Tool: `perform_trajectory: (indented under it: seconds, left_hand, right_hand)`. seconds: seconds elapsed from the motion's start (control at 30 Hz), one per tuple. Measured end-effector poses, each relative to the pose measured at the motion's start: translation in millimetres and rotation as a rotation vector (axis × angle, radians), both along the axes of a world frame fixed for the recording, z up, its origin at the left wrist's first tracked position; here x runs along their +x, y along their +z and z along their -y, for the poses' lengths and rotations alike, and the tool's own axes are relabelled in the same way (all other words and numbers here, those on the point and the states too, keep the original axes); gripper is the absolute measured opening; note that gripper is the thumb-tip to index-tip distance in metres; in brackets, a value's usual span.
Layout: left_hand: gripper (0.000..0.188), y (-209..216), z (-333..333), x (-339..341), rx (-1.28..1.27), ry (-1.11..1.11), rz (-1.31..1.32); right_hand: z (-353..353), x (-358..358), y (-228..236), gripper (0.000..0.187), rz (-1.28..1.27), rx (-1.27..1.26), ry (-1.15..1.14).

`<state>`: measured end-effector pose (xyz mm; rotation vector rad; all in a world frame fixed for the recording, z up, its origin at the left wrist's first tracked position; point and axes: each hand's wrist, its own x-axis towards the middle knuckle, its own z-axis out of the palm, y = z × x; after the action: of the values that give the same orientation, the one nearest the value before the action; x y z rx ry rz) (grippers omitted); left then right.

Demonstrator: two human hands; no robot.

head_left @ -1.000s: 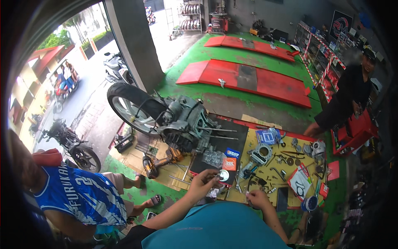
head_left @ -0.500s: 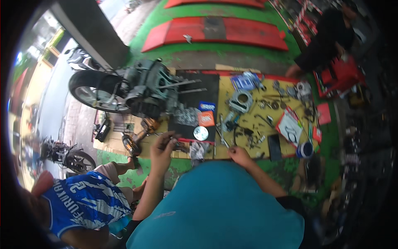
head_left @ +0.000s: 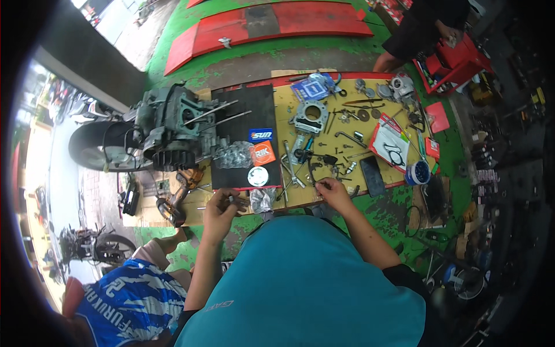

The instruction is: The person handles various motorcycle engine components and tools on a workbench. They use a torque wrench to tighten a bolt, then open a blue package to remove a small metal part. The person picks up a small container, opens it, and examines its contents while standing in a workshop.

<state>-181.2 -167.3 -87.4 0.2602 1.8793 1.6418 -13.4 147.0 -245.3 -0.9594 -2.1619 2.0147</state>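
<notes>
My left hand (head_left: 219,213) is raised at the bench's front edge, left of a crumpled silvery wrapping (head_left: 263,200). Its fingers are curled around a small grey metal piece (head_left: 232,200) whose kind I cannot make out. Over the front of the yellow-topped part, my right hand (head_left: 334,194) has thumb and fingertips pinched together. Whatever lies between them, if anything, is too small to tell. Small bolts and dark fittings (head_left: 329,159) lie just beyond it, with a black phone (head_left: 373,176) to its right. A round white tin (head_left: 258,177) sits between the hands, farther in.
An engine (head_left: 179,124) with its wheel fills the bench's left side, long studs pointing right. Cordless drills (head_left: 173,203) lie in front. A cylinder block (head_left: 312,115), gasket pack (head_left: 391,147) and blue tub (head_left: 417,173) stand right. One person (head_left: 136,298) sits lower left; another (head_left: 425,29) stands far right.
The view has shifted, so the bench now appears farther left and higher. My left hand has come slightly toward me and rightward against the bench. My right hand keeps its pinch.
</notes>
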Motion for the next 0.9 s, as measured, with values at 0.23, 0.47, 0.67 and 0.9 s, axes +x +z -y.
perform_trajectory:
  seconds: [0.23, 0.47, 0.67, 0.9]
  left_hand:
    - [0.016, -29.9, 29.7, -8.0, -0.096, -0.125, 0.064]
    - [0.014, -90.8, 50.1, -26.4, -0.331, -0.506, 0.024]
    - [0.022, -112.8, 60.0, -35.7, -0.681, -0.806, -0.122]
    - [0.025, -140.5, 80.6, -44.1, -0.72, -0.934, -0.106]
  right_hand:
    - [9.6, 28.6, -13.5, 0.023, 0.097, 0.111, -0.012]
    - [24.1, 59.0, -2.8, 0.022, 0.125, 0.142, -0.152]
    - [33.7, 80.2, 7.8, 0.024, 0.076, 0.105, -0.369]
    - [26.9, 99.0, 44.9, 0.023, -0.078, 0.115, -0.625]
